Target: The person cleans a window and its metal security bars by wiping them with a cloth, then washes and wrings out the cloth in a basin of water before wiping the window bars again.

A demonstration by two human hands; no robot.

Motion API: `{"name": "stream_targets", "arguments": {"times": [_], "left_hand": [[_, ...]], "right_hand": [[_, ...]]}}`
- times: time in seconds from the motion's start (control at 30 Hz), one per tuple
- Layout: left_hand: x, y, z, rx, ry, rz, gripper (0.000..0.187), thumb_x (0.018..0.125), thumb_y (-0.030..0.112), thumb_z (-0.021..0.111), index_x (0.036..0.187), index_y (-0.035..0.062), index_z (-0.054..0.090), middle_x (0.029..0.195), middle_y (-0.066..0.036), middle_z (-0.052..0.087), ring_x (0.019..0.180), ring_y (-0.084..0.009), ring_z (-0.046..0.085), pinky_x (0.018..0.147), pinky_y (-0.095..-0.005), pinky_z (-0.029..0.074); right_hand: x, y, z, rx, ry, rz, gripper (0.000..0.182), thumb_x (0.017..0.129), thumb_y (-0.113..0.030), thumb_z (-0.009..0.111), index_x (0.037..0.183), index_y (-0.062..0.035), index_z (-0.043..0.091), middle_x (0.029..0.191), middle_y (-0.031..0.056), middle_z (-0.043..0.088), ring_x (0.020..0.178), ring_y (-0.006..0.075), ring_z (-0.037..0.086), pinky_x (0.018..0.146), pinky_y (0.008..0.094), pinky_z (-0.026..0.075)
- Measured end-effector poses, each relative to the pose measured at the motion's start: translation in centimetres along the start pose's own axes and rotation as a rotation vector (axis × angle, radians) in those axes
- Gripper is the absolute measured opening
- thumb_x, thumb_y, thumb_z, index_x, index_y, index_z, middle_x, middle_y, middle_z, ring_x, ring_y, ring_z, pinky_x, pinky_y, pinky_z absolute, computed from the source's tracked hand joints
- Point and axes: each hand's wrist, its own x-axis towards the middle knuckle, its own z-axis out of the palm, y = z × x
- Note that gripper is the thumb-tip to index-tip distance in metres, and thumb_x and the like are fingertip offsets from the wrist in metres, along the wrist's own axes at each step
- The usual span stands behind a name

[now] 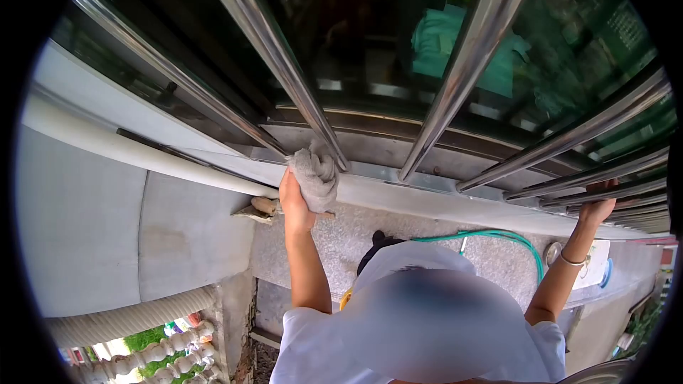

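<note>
Bunched in my left hand (290,203) is a grey cloth (315,176), pressed against the sill (370,173) at the foot of the shiny metal window bars (447,75). My fingers are closed round the cloth and partly hidden by it. Farther right, my right hand (599,206) grips one of the metal bars low down, its fingers partly out of sight behind the bar. A bracelet (571,260) circles the right wrist.
Dark window glass (341,14) lies behind the bars, with a teal item (462,50) showing through or reflected. A white pipe (149,148) runs along the left wall (85,220). Below are a green hose (512,236), a basin (606,272) and a balustrade (149,355).
</note>
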Motion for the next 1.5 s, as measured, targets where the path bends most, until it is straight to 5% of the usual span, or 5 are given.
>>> {"name": "stream_targets", "arguments": {"times": [0.37,0.63,0.83,1.23,1.5], "left_hand": [[-6.1,-0.3,-0.6,-0.362,0.298,-0.011,0.03,0.093,0.01,0.049,0.121,0.0015,0.047,0.116,-0.007,0.057,0.106,-0.0203,0.056,0.09,-0.0351,0.047],[2.9,0.8,4.7,0.024,0.198,0.298,0.065,0.094,0.008,0.047,0.147,0.0011,0.01,0.151,-0.013,0.014,0.129,-0.0187,0.031,0.105,-0.0288,0.027],[12.0,-3.0,3.1,-0.222,0.406,-0.141,0.019,0.085,0.019,0.065,0.1,0.0093,0.057,0.085,-0.004,0.056,0.075,-0.0185,0.057,0.061,-0.0313,0.05],[9.7,-3.4,4.0,-0.001,-0.327,-0.365,0.034,0.076,-0.007,0.066,0.107,0.0065,0.064,0.093,-0.005,0.066,0.083,-0.0158,0.063,0.07,-0.0272,0.051],[10.3,-4.1,4.8,-0.104,0.333,0.023,0.018,0.089,0.004,0.051,0.107,0.0043,0.053,0.096,-0.004,0.058,0.087,-0.0141,0.056,0.075,-0.0276,0.048]], "right_hand": [[-7.4,0.1,0.5,-0.291,-0.032,0.056,0.033,0.096,-0.022,0.044,0.065,-0.0121,0.036,0.058,-0.0036,0.033,0.047,0.0047,0.022,0.044,0.0223,0.017],[-7.6,0.4,1.5,-0.367,-0.047,-0.083,0.035,0.099,-0.032,0.039,0.071,-0.0123,0.041,0.059,-0.0034,0.033,0.053,0.0065,0.026,0.049,0.023,0.02],[-6.7,0.1,1.7,-0.418,0.007,-0.041,0.035,0.1,-0.037,0.036,0.076,-0.0131,0.044,0.062,-0.0044,0.033,0.056,0.0064,0.025,0.052,0.0224,0.021],[-6.1,0.9,2.2,-0.391,0.112,-0.114,0.03,0.098,-0.039,0.04,0.098,-0.0128,0.056,0.077,-0.0045,0.052,0.058,0.0026,0.036,0.05,0.0181,0.026],[-5.7,1.7,1.0,-0.386,0.148,-0.129,0.033,0.097,-0.037,0.042,0.111,-0.0098,0.055,0.095,0.0014,0.059,0.079,0.0079,0.054,0.062,0.0187,0.042]]}}
